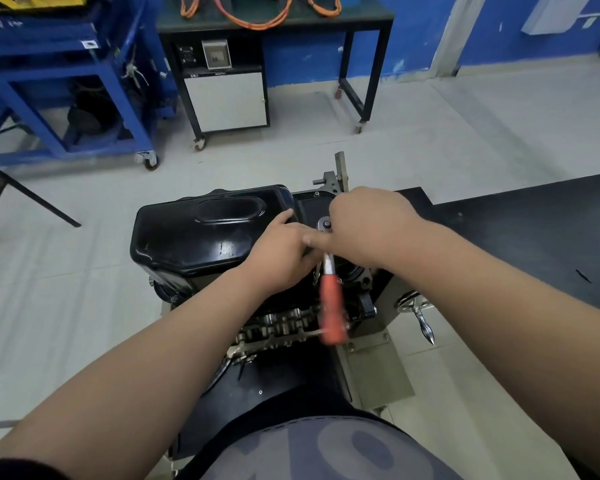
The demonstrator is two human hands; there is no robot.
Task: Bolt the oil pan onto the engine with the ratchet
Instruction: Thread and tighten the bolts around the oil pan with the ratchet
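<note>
Oil pan tops engine; right hand fingers clamp ratchet head; left hand fingers, cannot tell.

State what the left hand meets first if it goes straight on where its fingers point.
Likely the shallow end of the oil pan, just ahead; depth is unclear.

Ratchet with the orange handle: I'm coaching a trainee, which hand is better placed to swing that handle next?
Left, probably. The left hand lies beside the shaft of the orange-handled ratchet, whose handle nobody holds, while the right hand sits at its head over the black oil pan and can steady it.
</note>
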